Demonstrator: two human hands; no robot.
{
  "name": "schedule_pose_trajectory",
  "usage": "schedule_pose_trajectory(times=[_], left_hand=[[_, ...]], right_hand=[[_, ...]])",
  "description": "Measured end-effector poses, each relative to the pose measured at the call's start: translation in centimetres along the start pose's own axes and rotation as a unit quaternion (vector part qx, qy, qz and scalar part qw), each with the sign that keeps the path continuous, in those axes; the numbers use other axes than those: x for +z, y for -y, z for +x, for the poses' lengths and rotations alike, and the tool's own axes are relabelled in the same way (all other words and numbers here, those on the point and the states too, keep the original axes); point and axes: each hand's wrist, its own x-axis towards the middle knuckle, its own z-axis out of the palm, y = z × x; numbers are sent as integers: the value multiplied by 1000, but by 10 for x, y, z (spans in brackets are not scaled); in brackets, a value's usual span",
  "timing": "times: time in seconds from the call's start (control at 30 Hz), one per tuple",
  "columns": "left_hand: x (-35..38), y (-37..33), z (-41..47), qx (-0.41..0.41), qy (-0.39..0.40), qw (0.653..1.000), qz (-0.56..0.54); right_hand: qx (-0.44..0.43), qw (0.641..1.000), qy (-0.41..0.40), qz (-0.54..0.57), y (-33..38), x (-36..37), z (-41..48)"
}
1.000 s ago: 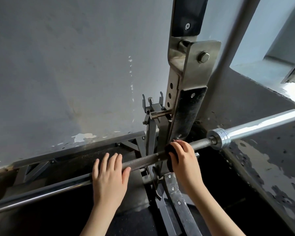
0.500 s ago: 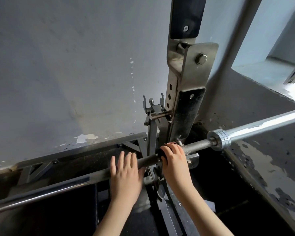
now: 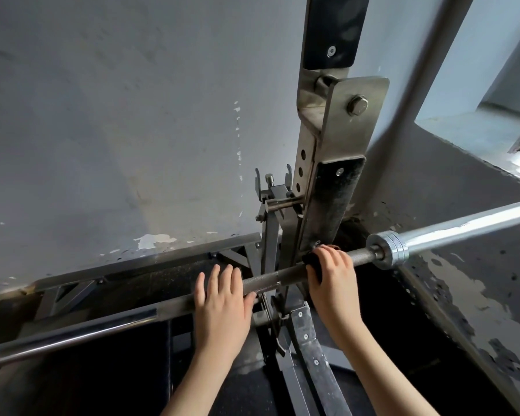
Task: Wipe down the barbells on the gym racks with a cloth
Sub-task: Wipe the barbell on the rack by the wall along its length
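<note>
A steel barbell (image 3: 270,279) runs from lower left to upper right across the rack, its shiny sleeve (image 3: 463,228) sticking out at the right. My right hand (image 3: 332,273) grips the knurled shaft just left of the collar (image 3: 392,246), wrapped round a dark cloth (image 3: 311,261) of which only a small edge shows under the fingers. My left hand (image 3: 222,301) rests on the shaft further left, fingers straight over the bar.
The rack upright (image 3: 327,175) with its bolted steel bracket stands right behind the bar between my hands. A grey wall (image 3: 117,130) is close behind. A window ledge (image 3: 493,121) sits at the upper right. The dark worn floor (image 3: 478,310) lies below.
My right hand with the cloth slid left along the shaft, then back right toward the collar. My left hand moved right along the bar and stays there.
</note>
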Motion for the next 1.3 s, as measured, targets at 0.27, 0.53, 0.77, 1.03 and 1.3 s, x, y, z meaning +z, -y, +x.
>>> schedule_pose_trajectory(times=[0.27, 0.53, 0.77, 1.03, 1.3], left_hand=[[5, -1, 3, 12, -19, 1000, 7], [9, -30, 16, 72, -16, 997, -3], [20, -28, 10, 95, -64, 993, 23], [22, -28, 6, 91, -68, 993, 18], [13, -37, 21, 116, -71, 990, 25]], right_hand=[[17, 999, -33, 0, -29, -8, 3], [53, 998, -31, -11, -47, -9, 10], [-60, 998, -6, -21, -39, -13, 1], [-38, 999, -27, -23, -48, -10, 1], [23, 997, -56, -51, -67, -15, 13]])
